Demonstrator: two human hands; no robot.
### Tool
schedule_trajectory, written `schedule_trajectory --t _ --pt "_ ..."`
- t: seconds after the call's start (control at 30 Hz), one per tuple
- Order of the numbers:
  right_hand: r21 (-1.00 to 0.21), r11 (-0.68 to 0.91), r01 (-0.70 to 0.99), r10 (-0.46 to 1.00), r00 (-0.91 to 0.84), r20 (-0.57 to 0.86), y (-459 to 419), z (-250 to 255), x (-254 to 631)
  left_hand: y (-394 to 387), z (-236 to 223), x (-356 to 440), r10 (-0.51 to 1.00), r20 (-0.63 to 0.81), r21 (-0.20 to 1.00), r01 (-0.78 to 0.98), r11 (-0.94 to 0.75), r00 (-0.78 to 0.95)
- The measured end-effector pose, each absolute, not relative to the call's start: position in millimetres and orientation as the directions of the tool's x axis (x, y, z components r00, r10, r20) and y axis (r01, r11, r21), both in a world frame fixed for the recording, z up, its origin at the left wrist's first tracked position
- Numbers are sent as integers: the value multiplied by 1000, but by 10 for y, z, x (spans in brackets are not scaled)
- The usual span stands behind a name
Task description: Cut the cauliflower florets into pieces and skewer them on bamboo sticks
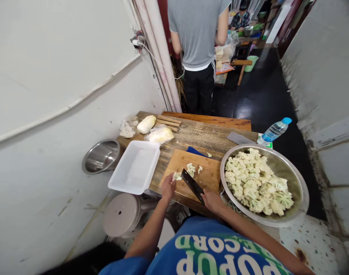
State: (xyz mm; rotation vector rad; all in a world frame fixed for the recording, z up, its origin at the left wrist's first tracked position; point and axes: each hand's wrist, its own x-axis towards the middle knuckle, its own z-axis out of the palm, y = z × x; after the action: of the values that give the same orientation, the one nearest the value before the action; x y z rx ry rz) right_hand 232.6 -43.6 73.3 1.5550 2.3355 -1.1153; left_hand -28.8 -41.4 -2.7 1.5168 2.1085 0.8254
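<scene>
My left hand (168, 186) is closed on a small cauliflower floret (177, 176) at the left side of a wooden cutting board (211, 177). Gripped in my right hand (213, 201) is a dark-bladed kitchen knife (192, 185), its tip slanting up and left beside that floret. Just past the blade lie more cauliflower pieces (191, 169) on the board. At my right, a wide steel bowl (301, 191) is heaped with cut cauliflower (256, 183).
A white plastic tray (134, 166) and a steel pot (101, 156) are at left. Napa cabbages (159, 134) and wooden sticks (168, 121) lie behind. A cleaver (239, 138) and water bottle (274, 131) are back right. A person in grey (198, 34) stands beyond the table.
</scene>
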Motion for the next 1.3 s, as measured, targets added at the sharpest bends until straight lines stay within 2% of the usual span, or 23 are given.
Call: schedule_trajectory --t 0.13,0.23,0.37,0.47,0.63,0.7,0.8,0.93,1.07,1.23,1.3 --pt "-537 218 815 740 -497 -454 -479 691 2314 -387 51 -279 939 -55 702 656 279 -341" --pt "-546 235 804 735 -515 -441 -483 686 2307 -376 98 -298 926 -66 672 670 316 -370" --pt "-535 248 808 736 -516 -438 -488 687 2302 -396 165 -337 914 29 547 772 323 -404" --pt "-536 248 807 740 -515 -432 -505 680 2297 -415 249 -307 937 63 445 850 282 -344" --pt "-538 220 814 750 -494 -441 -522 664 2302 -360 443 -161 964 -37 214 941 263 -262" --pt "-522 204 828 752 -474 -458 -519 654 2309 -295 502 -119 969 -82 175 954 244 -233" --pt "-500 189 845 756 -450 -475 -506 645 2327 -199 537 -132 973 -105 282 932 227 -205" --pt "-482 170 859 761 -425 -490 -495 668 2365 -188 449 -321 971 -12 459 862 217 -238" --pt "-479 176 860 765 -425 -483 -533 696 2409 -311 227 -505 998 -23 548 835 57 -53" --pt "-498 222 838 748 -474 -464 -625 677 2424 -403 60 -470 965 -152 586 766 263 -215" --pt "-500 249 829 732 -499 -463 -639 663 2399 -395 70 -439 958 -176 580 763 287 -227"
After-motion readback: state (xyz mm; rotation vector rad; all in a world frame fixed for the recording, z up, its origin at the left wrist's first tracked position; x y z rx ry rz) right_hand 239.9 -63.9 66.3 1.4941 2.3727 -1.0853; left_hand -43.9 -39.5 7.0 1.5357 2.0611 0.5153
